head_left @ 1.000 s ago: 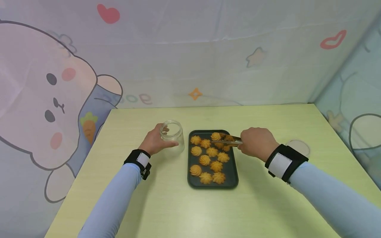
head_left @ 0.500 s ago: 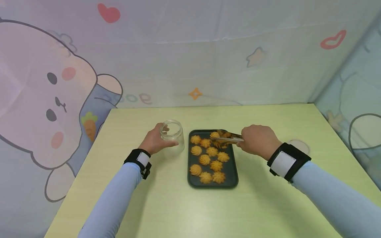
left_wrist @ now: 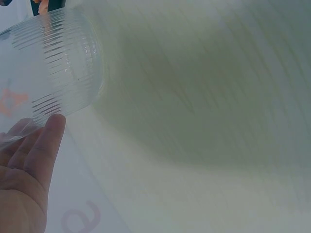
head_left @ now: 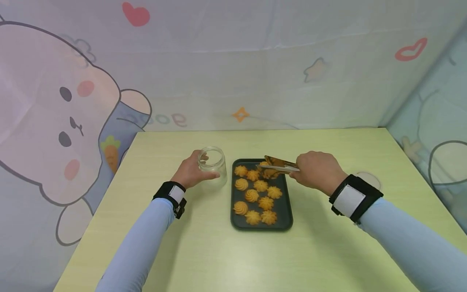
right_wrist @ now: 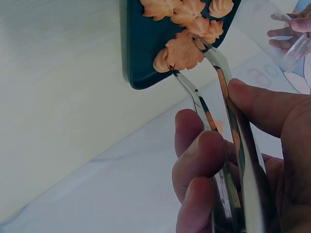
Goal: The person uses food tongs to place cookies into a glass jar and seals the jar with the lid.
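My left hand (head_left: 195,170) holds a clear glass jar (head_left: 216,172) from its left side, thumb at the front; the jar's mouth faces up. Ribbed lines run along the jar wall (left_wrist: 53,53) in the left wrist view. My right hand (head_left: 317,172) grips metal tongs (head_left: 281,167) over the far end of a dark baking tray (head_left: 282,219). Several golden piped cookies (head_left: 251,196) lie on that tray. In the right wrist view, the tong tips sit on either side of one cookie (right_wrist: 183,52), which overlaps another cookie (right_wrist: 160,62) near the tray corner.
A pale round disc (head_left: 369,179) lies on the light wooden table (head_left: 233,259), partly hidden behind the right wrist strap (head_left: 355,198). A printed cloth backdrop (head_left: 226,65) stands along the table's far edge.
My right hand has risen slightly away from me, and the tongs have tilted, their upper arm now standing higher over the tray's far end. The left hand and jar stay in place.
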The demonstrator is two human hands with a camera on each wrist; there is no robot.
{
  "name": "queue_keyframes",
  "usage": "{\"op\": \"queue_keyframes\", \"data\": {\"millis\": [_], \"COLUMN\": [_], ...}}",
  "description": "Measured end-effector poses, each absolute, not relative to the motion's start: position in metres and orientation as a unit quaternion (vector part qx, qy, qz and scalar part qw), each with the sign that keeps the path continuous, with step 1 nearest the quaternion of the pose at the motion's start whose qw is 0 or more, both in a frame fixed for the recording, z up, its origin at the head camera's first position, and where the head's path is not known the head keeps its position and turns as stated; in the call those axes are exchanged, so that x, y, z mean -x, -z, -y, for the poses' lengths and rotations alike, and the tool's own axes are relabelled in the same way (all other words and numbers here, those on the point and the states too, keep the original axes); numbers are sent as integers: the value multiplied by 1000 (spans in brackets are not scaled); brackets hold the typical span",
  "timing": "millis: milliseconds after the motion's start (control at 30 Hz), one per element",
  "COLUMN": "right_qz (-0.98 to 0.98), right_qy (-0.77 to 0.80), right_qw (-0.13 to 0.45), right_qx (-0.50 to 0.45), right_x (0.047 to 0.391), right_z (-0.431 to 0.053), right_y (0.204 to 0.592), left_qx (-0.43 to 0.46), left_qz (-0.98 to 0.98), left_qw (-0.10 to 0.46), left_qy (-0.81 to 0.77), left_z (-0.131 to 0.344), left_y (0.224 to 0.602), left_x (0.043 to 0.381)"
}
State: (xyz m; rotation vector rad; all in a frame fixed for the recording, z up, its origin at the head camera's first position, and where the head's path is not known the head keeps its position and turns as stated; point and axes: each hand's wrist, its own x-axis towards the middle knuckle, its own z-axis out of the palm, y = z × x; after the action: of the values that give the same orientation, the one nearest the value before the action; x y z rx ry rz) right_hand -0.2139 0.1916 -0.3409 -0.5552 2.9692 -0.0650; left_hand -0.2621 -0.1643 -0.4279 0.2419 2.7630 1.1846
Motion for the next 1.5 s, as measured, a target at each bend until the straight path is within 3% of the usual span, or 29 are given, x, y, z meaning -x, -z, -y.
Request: {"op": "queue_keyframes", "data": {"millis": [367,767,1100,1500], "right_qz": [-979,-974,-971,-974], "right_qy": [36,71,79,84], "right_qw": [22,-12,-3,3], "right_qx": [198,215,226,212], "right_x": [216,218,220,223], "right_z": [-177,-124,-84,-86], "right_y": [317,280,285,291], "left_qx": [-77,-69,-62,-66], "left_qz": [-915,-918,-920,-922], "left_qw": [63,64,74,73], "left_qy": [-391,-386,-379,-373], "left_z": [163,167,170,169], "left_y": [426,428,428,425], "left_x": [262,264,265,262]}}
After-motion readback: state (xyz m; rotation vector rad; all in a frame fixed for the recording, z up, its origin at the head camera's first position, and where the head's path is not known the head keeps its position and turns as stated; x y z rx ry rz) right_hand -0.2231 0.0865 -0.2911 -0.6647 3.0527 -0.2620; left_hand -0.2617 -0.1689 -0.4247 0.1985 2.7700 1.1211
